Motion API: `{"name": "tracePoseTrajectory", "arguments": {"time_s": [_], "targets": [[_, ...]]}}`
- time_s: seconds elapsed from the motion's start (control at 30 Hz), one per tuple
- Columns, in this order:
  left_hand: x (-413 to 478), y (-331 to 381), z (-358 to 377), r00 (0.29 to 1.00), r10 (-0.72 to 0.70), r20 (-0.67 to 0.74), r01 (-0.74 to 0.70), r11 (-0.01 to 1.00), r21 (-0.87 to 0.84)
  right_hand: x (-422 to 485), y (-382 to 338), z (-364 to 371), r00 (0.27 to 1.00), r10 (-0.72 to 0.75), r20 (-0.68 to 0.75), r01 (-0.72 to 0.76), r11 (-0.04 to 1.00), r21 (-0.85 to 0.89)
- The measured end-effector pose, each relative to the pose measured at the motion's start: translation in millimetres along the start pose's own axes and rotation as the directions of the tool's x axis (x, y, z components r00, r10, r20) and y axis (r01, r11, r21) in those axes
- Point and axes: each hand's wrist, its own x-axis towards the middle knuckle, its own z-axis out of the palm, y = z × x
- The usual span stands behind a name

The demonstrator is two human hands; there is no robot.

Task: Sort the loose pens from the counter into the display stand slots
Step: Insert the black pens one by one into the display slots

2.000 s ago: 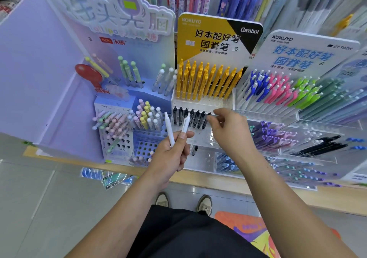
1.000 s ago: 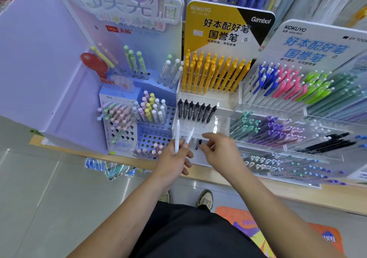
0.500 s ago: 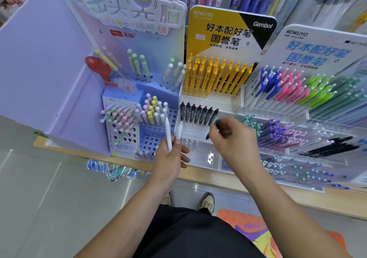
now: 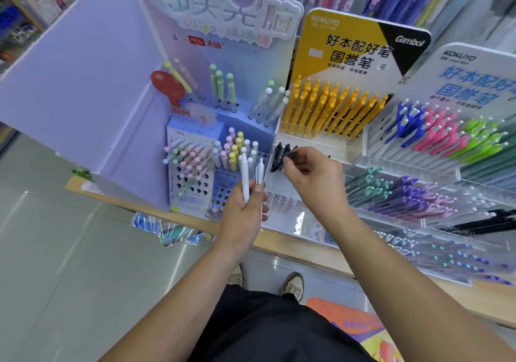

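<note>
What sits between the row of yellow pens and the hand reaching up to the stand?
In the head view, a row of black pens stands between the yellow pens and the right hand, whose fingers reach them.

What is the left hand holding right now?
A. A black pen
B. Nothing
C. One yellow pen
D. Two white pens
D: the left hand grips two slim white pens upright, beside the row of black pens where the right hand works.
</note>
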Motion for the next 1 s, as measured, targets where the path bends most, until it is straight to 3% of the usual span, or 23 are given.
{"name": "tracePoseTrajectory", "arguments": {"time_s": [0.17,0.4,0.57,0.63,0.73,0.9,1.0], "targets": [[1.6,3.3,-3.3,1.0,-0.002,0.018,0.002,1.0,-0.003,8.3,-2.8,13.4,0.981,-0.141,0.133,0.175,0.94,-0.292],[1.1,8.6,-3.7,0.999,-0.014,0.033,0.012,0.999,0.049,18.7,-0.8,26.5,0.971,-0.062,0.229,0.15,0.908,-0.392],[-0.5,12.3,0.3,0.998,-0.027,0.061,0.024,0.998,0.06,9.2,-2.6,12.7,0.982,0.053,0.18,-0.007,0.969,-0.247],[-2.9,14.5,2.4,0.988,-0.024,0.15,0.014,0.997,0.071,-5.6,-10.8,-5.7,0.973,0.119,0.197,-0.117,0.993,-0.02],[-6.1,16.5,9.1,0.957,-0.03,0.287,0.002,0.995,0.098,-28.2,-12.3,-35.6,0.931,0.223,0.289,-0.317,0.886,0.339],[-10.1,11.4,29.7,0.894,-0.103,0.436,0.009,0.977,0.212,-44.3,23.0,-54.8,0.922,0.31,0.231,-0.38,0.836,0.395],[-7.8,-2.3,33.9,0.948,-0.113,0.299,0.023,0.957,0.29,-52.4,37.7,-56.1,0.942,0.328,0.078,-0.333,0.868,0.368]]}}
